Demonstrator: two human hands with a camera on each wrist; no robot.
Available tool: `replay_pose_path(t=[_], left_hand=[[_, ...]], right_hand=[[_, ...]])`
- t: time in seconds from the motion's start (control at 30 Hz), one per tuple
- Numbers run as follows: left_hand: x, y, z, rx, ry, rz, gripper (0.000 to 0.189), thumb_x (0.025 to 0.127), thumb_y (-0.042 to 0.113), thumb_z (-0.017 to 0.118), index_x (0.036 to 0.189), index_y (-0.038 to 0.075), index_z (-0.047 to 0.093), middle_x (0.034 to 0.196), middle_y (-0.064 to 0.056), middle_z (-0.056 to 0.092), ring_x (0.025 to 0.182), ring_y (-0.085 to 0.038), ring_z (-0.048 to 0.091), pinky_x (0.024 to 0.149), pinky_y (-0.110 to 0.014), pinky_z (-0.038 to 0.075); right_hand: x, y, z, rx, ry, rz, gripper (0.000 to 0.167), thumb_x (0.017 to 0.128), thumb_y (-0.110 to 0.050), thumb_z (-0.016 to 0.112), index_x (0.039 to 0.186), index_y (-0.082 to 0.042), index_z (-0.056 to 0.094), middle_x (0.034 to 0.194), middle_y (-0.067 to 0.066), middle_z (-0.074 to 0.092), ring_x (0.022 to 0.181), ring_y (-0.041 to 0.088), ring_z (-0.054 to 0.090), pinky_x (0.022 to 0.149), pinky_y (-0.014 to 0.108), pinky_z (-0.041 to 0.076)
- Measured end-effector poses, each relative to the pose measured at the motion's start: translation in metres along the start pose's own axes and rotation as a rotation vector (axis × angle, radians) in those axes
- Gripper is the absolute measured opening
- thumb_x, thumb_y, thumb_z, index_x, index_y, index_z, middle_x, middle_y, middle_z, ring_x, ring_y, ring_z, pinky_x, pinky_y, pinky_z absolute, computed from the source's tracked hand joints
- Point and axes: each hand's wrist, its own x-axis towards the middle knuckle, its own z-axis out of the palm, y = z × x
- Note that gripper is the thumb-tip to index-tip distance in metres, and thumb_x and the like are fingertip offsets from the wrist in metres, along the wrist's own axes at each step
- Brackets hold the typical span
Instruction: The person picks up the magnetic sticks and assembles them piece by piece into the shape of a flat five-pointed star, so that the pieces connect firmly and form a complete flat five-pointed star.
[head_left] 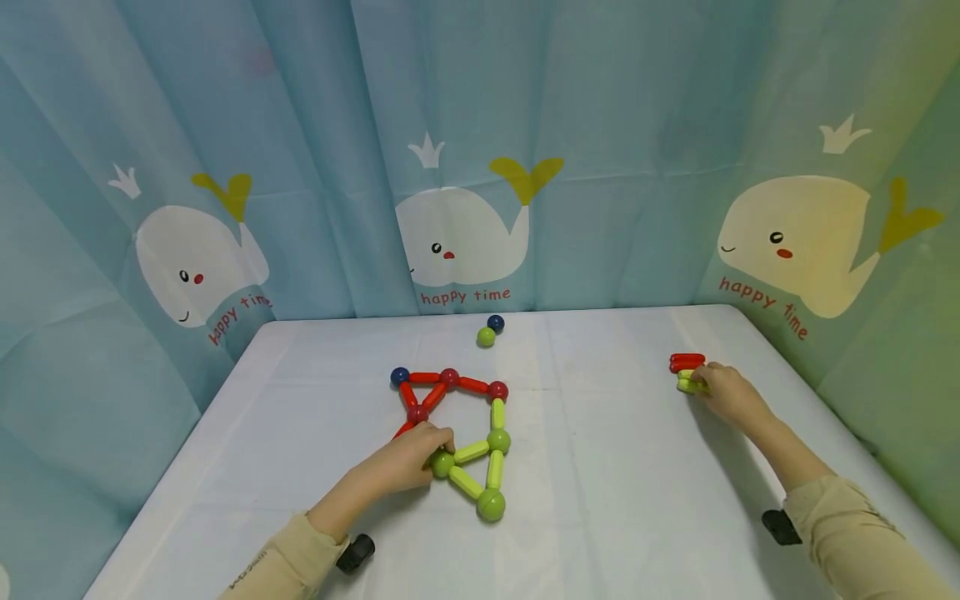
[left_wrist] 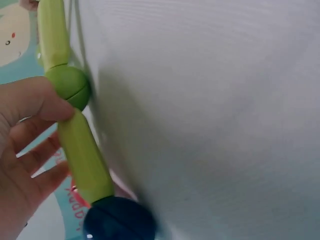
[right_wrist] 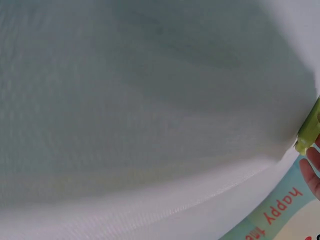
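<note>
1. Left hand point(head_left: 405, 458) pinches one frame point(head_left: 472, 452), left of centre on the surface point(head_left: 600, 467); seven balls point(head_left: 491, 505) visible.
2. Right hand point(head_left: 731, 396) grasps green rods point(head_left: 685, 386), two visible, at right.
3. Two red rods point(head_left: 687, 358) just beyond.
4. Farthest: one loose green ball point(head_left: 486, 337), one blue ball point(head_left: 497, 323).

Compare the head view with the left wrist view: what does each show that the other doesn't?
Only the head view shows both beige sleeves, the red rods lying near the right hand, and white crowns printed on the curtain.

Only the left wrist view shows a dark blue ball joined to the lime green rod that the left hand holds; in the head view, that hand probably hides it.

Both show the left hand, a lime green ball next to it, the white tabletop and red lettering on the curtain.
</note>
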Motion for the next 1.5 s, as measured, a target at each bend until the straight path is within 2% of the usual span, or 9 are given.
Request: replay_pose_path(t=[0.17,0.33,0.4,0.6,0.77,1.03,1.23,1.33,1.5], left_hand=[[0.003,0.005,-0.003,0.032,-0.012,-0.014,0.029,0.079,-0.003,0.066,0.103,0.014,0.064,0.1,0.003,0.062,0.094,-0.012,0.052,0.082,-0.028,0.048],[0.011,0.021,0.001,0.033,-0.006,-0.025,0.03,0.085,0.006,0.062,0.115,0.011,0.065,0.112,0.0,0.066,0.103,-0.014,0.059,0.091,-0.033,0.049],[0.015,0.027,0.004,0.024,0.008,-0.044,0.032,0.086,0.009,0.062,0.117,0.01,0.064,0.113,-0.001,0.066,0.099,-0.012,0.06,0.09,-0.032,0.05],[0.027,0.036,0.013,-0.053,0.086,-0.098,0.033,0.089,0.012,0.061,0.121,0.007,0.062,0.11,-0.004,0.067,0.078,-0.008,0.052,0.072,-0.021,0.046],[0.036,0.042,0.02,-0.101,0.134,-0.137,0.034,0.091,0.014,0.06,0.124,0.007,0.059,0.113,-0.008,0.067,0.085,-0.011,0.057,0.073,-0.023,0.049],[0.049,0.049,0.026,-0.14,0.222,-0.215,0.027,0.086,0.018,0.068,0.111,0.009,0.066,0.104,-0.006,0.069,0.092,-0.018,0.063,0.078,-0.031,0.052],[0.054,0.052,0.03,-0.172,0.298,-0.243,0.022,0.081,0.019,0.074,0.099,0.008,0.068,0.093,-0.004,0.069,0.084,-0.016,0.062,0.074,-0.029,0.051],[0.056,0.053,0.03,-0.184,0.306,-0.241,0.019,0.08,0.018,0.074,0.095,0.007,0.069,0.088,-0.003,0.069,0.08,-0.013,0.06,0.072,-0.026,0.05],[0.058,0.053,0.03,-0.192,0.289,-0.252,0.015,0.08,0.017,0.075,0.09,0.006,0.071,0.083,-0.001,0.069,0.075,-0.009,0.056,0.069,-0.023,0.049]], right_hand=[[-0.001,0.0,0.002,0.028,-0.036,0.001,0.017,0.074,0.008,0.069,0.087,0.012,0.058,0.08,0.024,0.061,0.073,0.036,0.058,0.071,0.051,0.05],[-0.001,-0.002,0.006,0.03,-0.025,-0.034,0.014,0.075,0.007,0.068,0.084,0.008,0.057,0.079,0.024,0.063,0.073,0.036,0.06,0.069,0.049,0.051],[0.0,-0.005,0.007,0.024,-0.012,-0.053,0.014,0.075,0.007,0.068,0.085,0.008,0.057,0.079,0.023,0.064,0.073,0.036,0.06,0.069,0.049,0.051],[0.002,-0.019,0.008,0.049,0.021,-0.09,0.016,0.074,0.008,0.069,0.085,0.007,0.058,0.078,0.019,0.062,0.073,0.034,0.059,0.068,0.049,0.049],[0.004,-0.031,0.01,0.072,0.037,-0.109,0.015,0.076,0.008,0.068,0.087,0.007,0.059,0.08,0.017,0.063,0.076,0.032,0.06,0.07,0.048,0.05],[0.007,-0.056,0.012,0.114,0.041,-0.18,0.015,0.078,0.011,0.064,0.091,0.009,0.06,0.084,0.019,0.065,0.079,0.032,0.062,0.072,0.046,0.051],[0.011,-0.078,0.016,0.14,0.041,-0.245,0.014,0.08,0.013,0.061,0.094,0.011,0.062,0.089,0.021,0.067,0.082,0.033,0.063,0.075,0.046,0.052],[0.012,-0.091,0.019,0.175,0.029,-0.251,0.015,0.081,0.012,0.061,0.095,0.009,0.063,0.091,0.019,0.067,0.082,0.031,0.063,0.072,0.043,0.053],[0.012,-0.116,0.022,0.306,-0.037,-0.236,0.015,0.083,0.006,0.063,0.098,0.006,0.065,0.09,0.014,0.068,0.078,0.021,0.061,0.067,0.031,0.053]])
